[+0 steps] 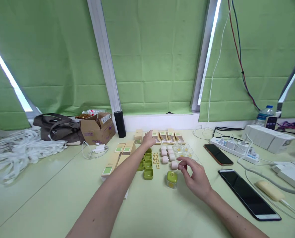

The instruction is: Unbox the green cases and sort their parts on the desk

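Note:
My left hand (pixel 148 139) reaches to the back, beside a row of beige cartons with green labels (pixel 163 137). Its fingers point away from me, and I cannot make out whether they grip anything. My right hand (pixel 195 177) hovers at the front, thumb and forefinger apart and curved, close to a pale pink block (pixel 173 165). Just left of it stands a small clear container with a green lid (pixel 172 178). Between my arms lie several green square trays (pixel 148 174), small yellow pieces (pixel 156 159), more pink blocks and clear cups (pixel 184 150).
Beige boxes (pixel 110 166) lie left, partly behind my left forearm. Two phones (pixel 218 154), a power strip (pixel 233 148) and cables are at right. A black cylinder (pixel 120 124), an open cardboard box (pixel 97 129), a bag (pixel 59 129) and white straps (pixel 25 148) stand back left.

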Tool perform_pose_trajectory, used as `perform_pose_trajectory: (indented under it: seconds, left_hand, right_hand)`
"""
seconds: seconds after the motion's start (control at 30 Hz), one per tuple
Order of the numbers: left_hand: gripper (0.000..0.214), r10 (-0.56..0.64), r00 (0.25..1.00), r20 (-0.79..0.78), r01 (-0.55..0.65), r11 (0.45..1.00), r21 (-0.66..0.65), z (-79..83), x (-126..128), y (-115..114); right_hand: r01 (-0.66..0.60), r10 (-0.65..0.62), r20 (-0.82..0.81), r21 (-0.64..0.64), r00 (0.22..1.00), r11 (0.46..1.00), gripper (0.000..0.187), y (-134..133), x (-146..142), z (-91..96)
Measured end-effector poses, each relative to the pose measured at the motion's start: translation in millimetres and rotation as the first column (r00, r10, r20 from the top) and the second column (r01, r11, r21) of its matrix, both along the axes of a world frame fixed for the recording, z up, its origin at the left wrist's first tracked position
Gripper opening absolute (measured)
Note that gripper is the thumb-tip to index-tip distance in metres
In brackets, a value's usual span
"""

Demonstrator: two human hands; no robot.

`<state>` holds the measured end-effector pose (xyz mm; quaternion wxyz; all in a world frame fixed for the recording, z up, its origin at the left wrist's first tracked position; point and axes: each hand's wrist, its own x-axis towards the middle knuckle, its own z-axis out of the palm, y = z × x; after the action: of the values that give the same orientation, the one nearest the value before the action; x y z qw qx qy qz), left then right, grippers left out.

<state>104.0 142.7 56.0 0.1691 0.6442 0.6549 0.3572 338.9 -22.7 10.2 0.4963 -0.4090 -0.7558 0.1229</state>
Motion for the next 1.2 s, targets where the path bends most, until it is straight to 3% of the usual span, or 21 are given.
perform_pose_trajectory:
  seconds: [0.1, 0.2, 0.3, 0.33, 0.4, 0.53, 0.7, 0.8, 0.93, 1.03, 1.2]
  left_hand:
    - [0.069, -0.128, 0.99, -0.049, 0.13, 0.991, 0.04, 7.1, 5.7, -30.8]
    - [0.08, -0.31, 0.946, -0.093, 0.316, 0.947, 0.057, 8.1, 8.0, -77.8]
    - [0.081, -0.627, 0.757, -0.183, 0.647, 0.759, 0.075, 2.8, 7.7, -126.4]
    - [0.083, -0.677, 0.706, -0.206, 0.701, 0.71, 0.069, 0.2, 7.8, -139.7]
    - [0.077, -0.716, 0.655, -0.244, 0.747, 0.662, 0.061, -5.7, 9.0, -159.8]
    - [0.051, -0.665, 0.722, -0.19, 0.677, 0.736, -0.004, -17.5, 8.4, -174.7]
    - [0.042, -0.486, 0.869, 0.092, 0.481, 0.874, 0.071, -16.0, -10.5, -164.6]
    - [0.045, -0.444, 0.83, 0.337, 0.43, 0.895, 0.121, -4.3, -25.4, -157.6]
    - [0.057, -0.412, 0.715, 0.565, 0.424, 0.898, 0.118, 4.0, -37.6, -158.6]
    - [0.061, -0.377, 0.71, 0.594, 0.376, 0.917, 0.132, -2.1, -38.5, -162.5]
    - [0.049, -0.253, 0.838, 0.483, 0.179, 0.964, 0.196, -16.9, -32.3, -168.3]
  right_hand:
    - [0.012, -0.012, -0.024, -0.019, 1.0, 1.0, 0.021, 0.3, 2.3, 1.1]
    - [0.037, -0.041, -0.099, -0.042, 0.994, 0.998, 0.021, 1.3, 4.0, 2.6]
    - [0.049, -0.06, -0.189, -0.063, 0.98, 0.997, 0.022, 3.4, 3.9, 3.7]
    - [0.048, -0.061, -0.21, -0.069, 0.976, 0.996, 0.022, 4.1, 3.0, 4.2]
    - [0.038, -0.055, -0.234, -0.077, 0.971, 0.996, 0.023, 5.1, 0.0, 5.9]
    - [0.007, -0.025, -0.226, -0.08, 0.974, 0.997, 0.024, 6.2, -10.1, 15.4]
    - [-0.047, 0.023, -0.238, -0.096, 0.971, 0.994, 0.026, 13.7, -26.6, 34.3]
    - [-0.106, 0.077, -0.268, -0.097, 0.96, 0.99, 0.028, 17.3, -41.5, 39.7]
    - [-0.195, 0.172, -0.265, -0.062, 0.949, 0.979, 0.041, 11.0, -66.7, 31.6]
    - [-0.23, 0.211, -0.259, -0.042, 0.942, 0.972, 0.05, 1.7, -84.1, 16.2]
    - [-0.205, 0.163, -0.344, -0.088, 0.925, 0.975, 0.055, -6.3, -97.6, -1.7]
